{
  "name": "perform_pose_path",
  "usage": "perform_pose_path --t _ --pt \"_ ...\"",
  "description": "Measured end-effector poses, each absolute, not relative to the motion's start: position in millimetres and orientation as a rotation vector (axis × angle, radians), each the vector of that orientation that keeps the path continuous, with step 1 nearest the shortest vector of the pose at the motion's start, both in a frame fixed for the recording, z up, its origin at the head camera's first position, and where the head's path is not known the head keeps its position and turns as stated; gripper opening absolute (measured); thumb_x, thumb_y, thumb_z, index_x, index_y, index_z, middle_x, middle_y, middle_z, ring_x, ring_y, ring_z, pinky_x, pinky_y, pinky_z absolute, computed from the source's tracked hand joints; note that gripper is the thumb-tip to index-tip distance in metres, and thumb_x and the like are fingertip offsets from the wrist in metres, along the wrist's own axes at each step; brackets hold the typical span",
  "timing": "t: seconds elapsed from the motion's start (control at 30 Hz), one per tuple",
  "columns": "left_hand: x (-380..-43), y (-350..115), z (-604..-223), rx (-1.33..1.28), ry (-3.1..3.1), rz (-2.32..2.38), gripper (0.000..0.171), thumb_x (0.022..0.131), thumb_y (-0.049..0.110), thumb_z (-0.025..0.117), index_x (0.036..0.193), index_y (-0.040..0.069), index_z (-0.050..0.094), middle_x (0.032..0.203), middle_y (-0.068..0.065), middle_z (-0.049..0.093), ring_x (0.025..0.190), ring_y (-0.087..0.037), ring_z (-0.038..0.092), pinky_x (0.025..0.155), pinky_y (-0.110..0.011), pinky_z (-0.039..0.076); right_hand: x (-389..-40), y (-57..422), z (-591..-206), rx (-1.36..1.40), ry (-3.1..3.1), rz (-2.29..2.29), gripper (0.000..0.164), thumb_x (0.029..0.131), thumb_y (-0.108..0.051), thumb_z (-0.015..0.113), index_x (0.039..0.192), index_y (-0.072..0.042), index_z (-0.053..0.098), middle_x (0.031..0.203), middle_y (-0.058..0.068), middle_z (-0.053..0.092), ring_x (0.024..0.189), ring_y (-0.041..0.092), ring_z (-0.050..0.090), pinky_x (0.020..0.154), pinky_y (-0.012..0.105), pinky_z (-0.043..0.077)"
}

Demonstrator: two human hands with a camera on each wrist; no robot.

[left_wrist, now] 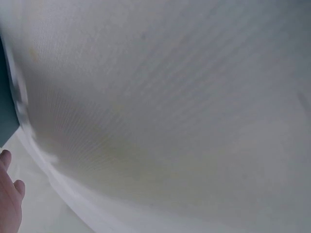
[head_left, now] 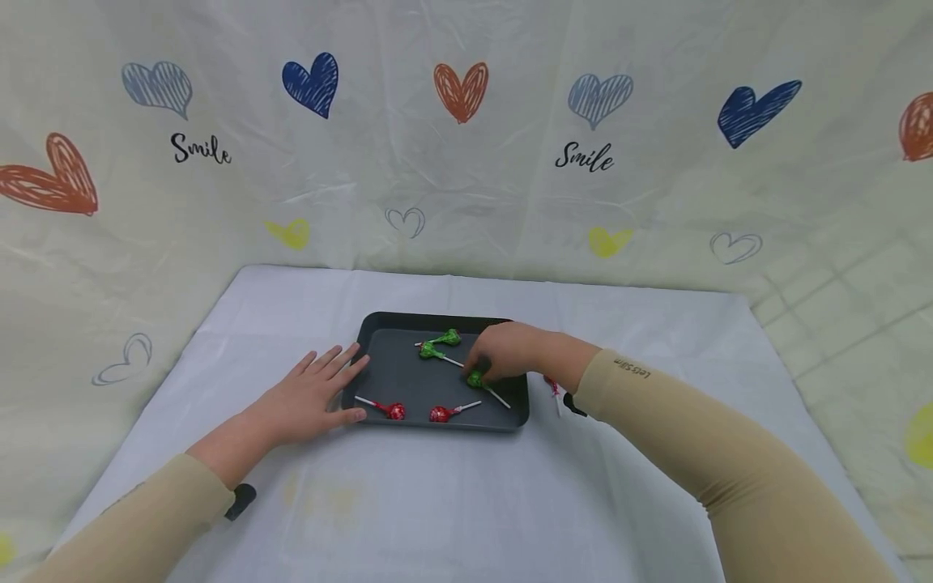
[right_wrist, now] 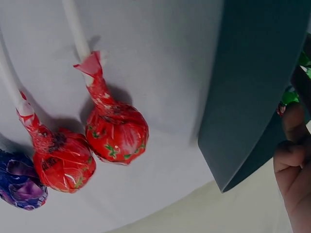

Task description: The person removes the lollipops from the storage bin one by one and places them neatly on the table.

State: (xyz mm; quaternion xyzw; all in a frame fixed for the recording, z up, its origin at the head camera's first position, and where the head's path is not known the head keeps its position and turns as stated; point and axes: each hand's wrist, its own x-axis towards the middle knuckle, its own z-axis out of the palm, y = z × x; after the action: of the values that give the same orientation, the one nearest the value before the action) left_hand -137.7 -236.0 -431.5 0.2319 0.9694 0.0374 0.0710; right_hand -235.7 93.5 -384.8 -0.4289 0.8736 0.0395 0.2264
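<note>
A dark grey tray (head_left: 397, 372) on the table holds several wrapped lollipops. My right hand (head_left: 506, 352) reaches over its right side, fingers bent down to pinch a green lollipop (head_left: 475, 379) whose white stick points toward the front right corner. Two more green lollipops, one behind (head_left: 448, 338) and one nearer (head_left: 430, 351), lie left of that hand. Along the front edge are two red lollipops, a left one (head_left: 395, 411) and a right one (head_left: 440, 414). My left hand (head_left: 306, 397) is spread flat at the tray's left edge, holding nothing.
Outside the tray's right wall, the right wrist view has two red lollipops, one nearer the tray (right_wrist: 119, 133) and one beside it (right_wrist: 65, 162), plus a purple-blue one (right_wrist: 22, 179). My right forearm partly covers them in the head view. A white cloth (head_left: 466, 502) covers the table.
</note>
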Motion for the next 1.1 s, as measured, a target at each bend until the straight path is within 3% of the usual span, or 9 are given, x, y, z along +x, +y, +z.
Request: perform_pose_path --t 0.4,0.63,0.83,1.1 --pt "-137 -236 -431 0.729 2.943 0.162 0.087 0.08 0.073 0.043 0.149 0.024 0.02 0.155 -0.002 0.013 0.14 -0.032 0.013 0.11 -0.057 0.011 -234 95 -388 -1.198 2.429 0.109 0.026 0.081 -0.03 0.071 0.107 -0.035 0.069 0.108 -0.015 0.064 0.098 0.006 0.055 0.087 0.029 0.047" --pt "-138 -235 -432 0.719 2.937 0.13 0.088 0.08 0.076 0.038 0.149 0.026 0.017 0.156 0.0 0.01 0.141 -0.03 0.012 0.111 -0.055 0.01 -237 98 -384 -1.124 2.444 0.013 0.024 0.081 -0.031 0.071 0.105 -0.034 0.069 0.104 -0.017 0.063 0.093 0.003 0.053 0.085 0.027 0.047" --pt "-136 -234 -428 0.715 2.939 0.143 0.086 0.081 0.07 0.046 0.149 0.023 0.02 0.155 -0.002 0.013 0.141 -0.031 0.014 0.111 -0.056 0.011 -241 103 -372 -1.066 2.46 -0.124 0.026 0.081 -0.033 0.071 0.106 -0.031 0.069 0.1 -0.016 0.063 0.094 0.005 0.054 0.084 0.027 0.047" --pt "-136 -234 -429 0.708 2.936 0.122 0.086 0.081 0.07 0.045 0.149 0.024 0.019 0.155 -0.001 0.012 0.141 -0.031 0.013 0.111 -0.055 0.01 -244 119 -367 -1.018 2.493 -0.292 0.028 0.081 -0.034 0.071 0.109 -0.031 0.069 0.103 -0.016 0.062 0.102 0.013 0.056 0.086 0.029 0.047"
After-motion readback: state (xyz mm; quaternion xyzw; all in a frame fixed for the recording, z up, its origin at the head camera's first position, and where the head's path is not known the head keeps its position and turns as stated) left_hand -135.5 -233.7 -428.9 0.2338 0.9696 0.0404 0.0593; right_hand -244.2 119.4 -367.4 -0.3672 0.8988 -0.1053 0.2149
